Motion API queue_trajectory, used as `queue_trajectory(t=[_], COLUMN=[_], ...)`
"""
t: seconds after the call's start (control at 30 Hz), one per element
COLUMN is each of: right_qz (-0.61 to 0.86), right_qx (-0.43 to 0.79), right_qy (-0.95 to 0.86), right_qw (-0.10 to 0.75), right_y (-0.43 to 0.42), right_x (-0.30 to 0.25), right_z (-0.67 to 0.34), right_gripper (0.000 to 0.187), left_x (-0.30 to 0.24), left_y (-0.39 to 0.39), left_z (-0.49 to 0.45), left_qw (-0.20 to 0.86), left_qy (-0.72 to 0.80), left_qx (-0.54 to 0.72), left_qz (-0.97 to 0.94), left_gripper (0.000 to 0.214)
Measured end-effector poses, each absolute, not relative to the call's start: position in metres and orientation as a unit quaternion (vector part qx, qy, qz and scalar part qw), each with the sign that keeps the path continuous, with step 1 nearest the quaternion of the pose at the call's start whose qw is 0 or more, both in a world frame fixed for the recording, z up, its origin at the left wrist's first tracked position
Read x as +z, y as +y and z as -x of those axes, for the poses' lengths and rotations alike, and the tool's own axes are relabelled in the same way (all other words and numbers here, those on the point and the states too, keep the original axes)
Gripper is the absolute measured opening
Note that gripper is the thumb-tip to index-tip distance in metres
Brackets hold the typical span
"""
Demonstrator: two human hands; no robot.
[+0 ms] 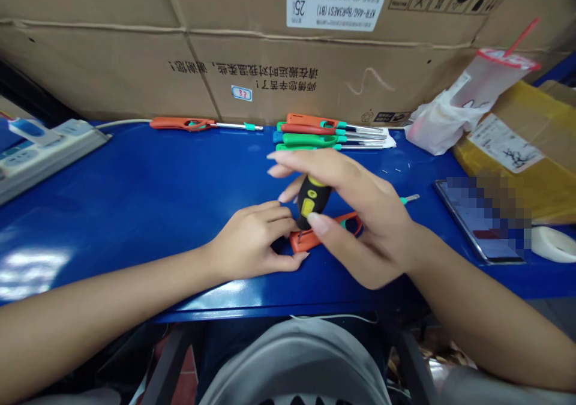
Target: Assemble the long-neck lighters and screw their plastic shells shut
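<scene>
An orange long-necked lighter (pixel 310 240) lies flat on the blue table in front of me, its metal tip pointing right. My left hand (pixel 263 237) is closed on the lighter's handle end, thumb on the near side and fingers on the far side. In my right hand (pixel 369 213) is a short black and yellow screwdriver (pixel 314 201), held upright between thumb and fingers. Its shaft meets the lighter's handle near the left end. My right hand covers the middle of the lighter.
Several orange and green lighters (pixel 310 138) are stacked at the back, with another orange lighter (pixel 182 123) further left. Tiny screws (pixel 398 170) lie to the right. A phone (pixel 481 225), yellow-taped parcel (pixel 535 147), drink cup (pixel 486 81), power strip (pixel 45 153) and large carton (pixel 247 51) surround the workspace.
</scene>
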State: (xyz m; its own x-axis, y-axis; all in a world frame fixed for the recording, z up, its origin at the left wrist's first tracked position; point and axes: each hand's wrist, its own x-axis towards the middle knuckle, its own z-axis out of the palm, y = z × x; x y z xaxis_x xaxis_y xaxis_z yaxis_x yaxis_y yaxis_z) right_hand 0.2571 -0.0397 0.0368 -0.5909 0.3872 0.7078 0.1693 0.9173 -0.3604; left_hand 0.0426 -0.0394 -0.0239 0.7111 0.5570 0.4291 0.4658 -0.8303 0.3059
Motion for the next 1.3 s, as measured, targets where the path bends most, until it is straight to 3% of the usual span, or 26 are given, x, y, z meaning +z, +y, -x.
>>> queue_trajectory(t=[0.2,0.4,0.6,0.7,0.93,1.03,1.17,1.3], right_qz=[0.166,0.148,0.182,0.156,0.145,0.131,0.147,0.145], right_qx=[0.068,0.116,0.021,0.062,0.083,0.071,0.150,0.124], right_qy=[-0.873,-0.889,-0.852,-0.859,-0.844,-0.859,-0.875,-0.856], right_qw=[0.454,0.417,0.491,0.483,0.510,0.489,0.437,0.481], right_y=[-0.039,-0.036,-0.030,-0.032,-0.034,-0.033,-0.036,-0.035], right_x=[0.035,0.034,0.031,0.035,0.036,0.037,0.043,0.041], right_z=[-0.257,-0.259,-0.260,-0.258,-0.254,-0.255,-0.258,-0.257], right_gripper=[0.034,0.044,0.034,0.024,0.032,0.030,0.033,0.020], left_x=[-0.024,-0.024,-0.025,-0.023,-0.023,-0.023,-0.025,-0.025], left_y=[-0.039,-0.039,-0.040,-0.039,-0.039,-0.038,-0.038,-0.039], left_z=[-0.043,-0.041,-0.043,-0.043,-0.043,-0.044,-0.042,-0.042], left_qw=[0.098,0.069,0.076,0.073,0.070,0.076,0.068,0.074], left_qy=[0.287,0.260,0.278,0.268,0.273,0.275,0.265,0.278], left_qx=[0.257,0.268,0.267,0.267,0.265,0.273,0.263,0.260], left_qz=[-0.918,-0.925,-0.920,-0.923,-0.922,-0.919,-0.925,-0.922], left_gripper=[0.022,0.022,0.024,0.024,0.026,0.026,0.024,0.026])
